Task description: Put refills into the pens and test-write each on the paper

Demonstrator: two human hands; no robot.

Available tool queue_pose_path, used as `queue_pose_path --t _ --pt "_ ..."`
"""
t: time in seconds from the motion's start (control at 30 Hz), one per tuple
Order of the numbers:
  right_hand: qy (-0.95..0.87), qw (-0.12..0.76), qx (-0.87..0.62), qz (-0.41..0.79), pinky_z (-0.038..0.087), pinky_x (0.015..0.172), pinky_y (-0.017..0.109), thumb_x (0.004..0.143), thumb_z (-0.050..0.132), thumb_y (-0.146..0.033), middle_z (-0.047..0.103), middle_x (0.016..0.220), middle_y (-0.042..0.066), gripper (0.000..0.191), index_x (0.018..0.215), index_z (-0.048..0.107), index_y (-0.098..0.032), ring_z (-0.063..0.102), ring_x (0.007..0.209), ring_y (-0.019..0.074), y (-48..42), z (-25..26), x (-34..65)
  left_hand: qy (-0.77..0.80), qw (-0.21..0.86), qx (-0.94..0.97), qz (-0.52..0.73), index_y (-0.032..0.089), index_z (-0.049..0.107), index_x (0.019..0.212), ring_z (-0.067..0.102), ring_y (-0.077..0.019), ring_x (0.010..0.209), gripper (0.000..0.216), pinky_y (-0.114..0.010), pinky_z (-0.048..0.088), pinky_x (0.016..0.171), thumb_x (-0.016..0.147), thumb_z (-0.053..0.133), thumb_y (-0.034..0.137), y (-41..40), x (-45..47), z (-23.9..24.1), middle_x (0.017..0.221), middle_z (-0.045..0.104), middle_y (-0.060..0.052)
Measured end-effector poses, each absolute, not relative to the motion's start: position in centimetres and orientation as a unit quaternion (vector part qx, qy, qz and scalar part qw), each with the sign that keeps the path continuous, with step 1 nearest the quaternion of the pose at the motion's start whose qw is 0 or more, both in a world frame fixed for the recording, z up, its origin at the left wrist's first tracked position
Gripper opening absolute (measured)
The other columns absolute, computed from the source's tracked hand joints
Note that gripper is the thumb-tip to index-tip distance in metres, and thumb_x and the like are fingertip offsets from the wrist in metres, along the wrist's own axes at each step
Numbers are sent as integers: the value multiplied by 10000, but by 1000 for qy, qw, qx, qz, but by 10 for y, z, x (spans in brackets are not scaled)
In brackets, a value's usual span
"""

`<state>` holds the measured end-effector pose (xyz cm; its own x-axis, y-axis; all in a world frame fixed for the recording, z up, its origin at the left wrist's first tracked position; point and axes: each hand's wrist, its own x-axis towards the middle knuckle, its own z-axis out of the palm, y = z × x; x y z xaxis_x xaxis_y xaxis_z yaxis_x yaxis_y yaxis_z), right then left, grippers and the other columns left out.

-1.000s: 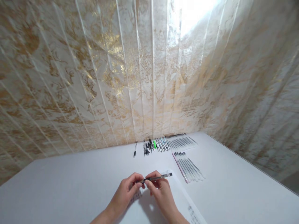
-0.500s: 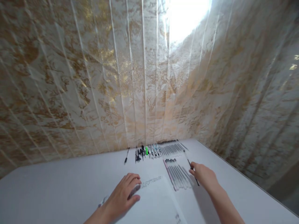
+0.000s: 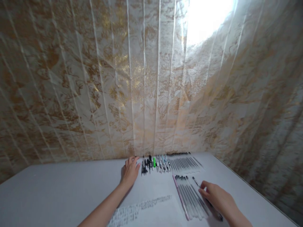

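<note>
My left hand [image 3: 130, 170] is stretched out to the far side of the white table [image 3: 59, 189], fingers lying flat at the left end of a row of pens [image 3: 165, 162] beside the curtain. The single pen that lay left of that row is hidden under this hand. My right hand [image 3: 217, 198] is at the right end of a nearer row of clear pens [image 3: 187, 195]. Its fingers are curled over a dark-tipped pen [image 3: 196, 182] that runs under the hand, parallel to that row.
A printed sheet of paper [image 3: 146, 211] lies at the near edge between my arms. A green pen [image 3: 154, 161] stands out in the far row. A gold-patterned curtain [image 3: 142, 94] hangs behind the table and along its right side.
Both hands left the sheet, where they held one pen together. The right hand carried the pen to the near row's right end. The left hand reached forward to the far row.
</note>
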<state>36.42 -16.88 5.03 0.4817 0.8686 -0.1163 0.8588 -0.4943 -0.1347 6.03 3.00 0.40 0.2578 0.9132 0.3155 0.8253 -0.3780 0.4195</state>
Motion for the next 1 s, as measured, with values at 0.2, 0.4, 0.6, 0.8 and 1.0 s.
queue_pose_path --t 0.2,0.4,0.6,0.8,1.0 --pt "-517 49 -850 81 426 660 322 891 455 -282 736 924 85 223 937 666 -228 678 869 263 -169 52 358 553 64 800 225 251 613 1199 430 -282 1247 329 -422 356 988 911 456 230 30 86 -2 1382 500 -84" --pt "-535 68 -837 90 427 640 300 875 469 -288 732 873 64 204 899 668 -253 677 813 242 -166 54 351 555 49 804 206 239 629 1183 422 -274 1270 351 -428 362 979 916 409 179 23 80 -5 1360 539 -82" --pt "-572 92 -810 92 441 650 297 889 434 -315 726 867 67 244 941 658 -235 677 799 233 -165 56 344 553 58 810 186 164 647 1151 488 -273 1225 354 -426 376 984 892 408 133 8 66 1 1321 589 -105" --pt "-610 111 -778 104 435 634 290 879 440 -342 722 846 56 240 926 654 -246 671 744 225 -165 57 335 548 74 813 181 138 637 1180 493 -276 1240 382 -439 351 1031 888 399 71 -25 23 -7 1332 587 -111" --pt "-681 141 -708 120 427 617 272 845 478 -300 716 772 37 199 899 659 -239 661 695 206 -165 56 287 523 102 819 211 205 667 1088 550 -219 1177 415 -371 401 997 845 409 -11 -54 -10 -7 1241 655 -46"
